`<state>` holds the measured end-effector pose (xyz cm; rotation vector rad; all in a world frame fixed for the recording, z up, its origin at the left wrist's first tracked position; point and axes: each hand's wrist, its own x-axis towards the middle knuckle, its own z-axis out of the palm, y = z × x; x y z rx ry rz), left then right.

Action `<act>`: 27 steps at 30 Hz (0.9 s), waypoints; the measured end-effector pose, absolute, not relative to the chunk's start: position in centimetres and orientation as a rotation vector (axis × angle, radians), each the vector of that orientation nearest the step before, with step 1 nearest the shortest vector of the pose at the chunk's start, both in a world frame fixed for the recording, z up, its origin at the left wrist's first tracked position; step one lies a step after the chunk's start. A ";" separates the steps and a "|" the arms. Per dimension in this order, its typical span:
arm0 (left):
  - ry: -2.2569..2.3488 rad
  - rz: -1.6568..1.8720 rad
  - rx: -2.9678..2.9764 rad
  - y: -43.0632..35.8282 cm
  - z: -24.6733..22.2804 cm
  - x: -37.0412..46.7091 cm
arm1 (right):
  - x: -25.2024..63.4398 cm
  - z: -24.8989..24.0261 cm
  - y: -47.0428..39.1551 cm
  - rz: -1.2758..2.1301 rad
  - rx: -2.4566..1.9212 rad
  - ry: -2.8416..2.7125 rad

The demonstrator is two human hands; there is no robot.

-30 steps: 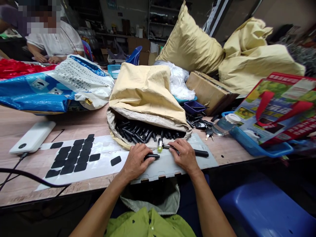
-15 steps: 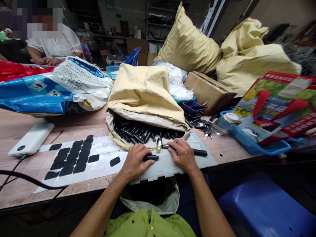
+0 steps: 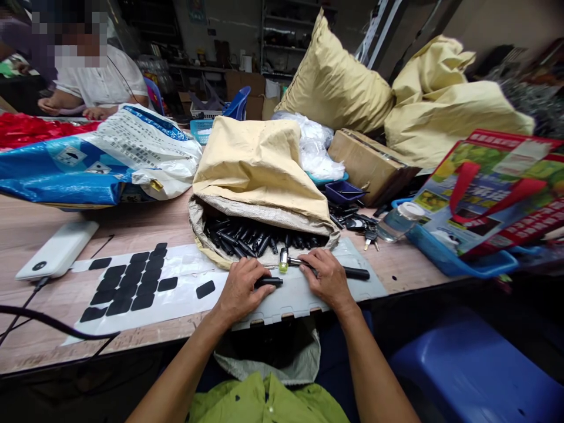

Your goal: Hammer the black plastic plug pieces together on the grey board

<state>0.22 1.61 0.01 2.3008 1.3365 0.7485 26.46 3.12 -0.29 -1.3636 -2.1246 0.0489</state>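
Pale wooden bench [image 3: 414, 271] before me, with a grey board [image 3: 288, 298] at its near edge; over it my left hand [image 3: 240, 285] pinches a black tube [image 3: 271, 281]. To the right, my right hand [image 3: 326, 275] holds a hammer [image 3: 356, 273] behind its head. Just beyond, a cream sack [image 3: 255, 155] gapes, showing more black tubes [image 3: 240, 238]. Left lie black stickers [image 3: 134, 285] on white paper [image 3: 176, 302]; right, a jar [image 3: 399, 223] stands by a blue tray [image 3: 462, 262].

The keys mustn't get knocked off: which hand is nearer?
Right. The right hand, on the hammer, is left of the keys; the left hand, holding a black tube, is farther left.
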 end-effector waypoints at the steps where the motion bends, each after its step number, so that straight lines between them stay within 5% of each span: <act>1: 1.337 0.751 2.302 1.6 0.0 0.2 | 26.4 -0.3 3.1 0.049 -1.363 -2.125; 27: 1.361 0.746 2.291 1.6 0.2 0.2 | 26.4 -0.2 3.0 0.052 -1.370 -2.127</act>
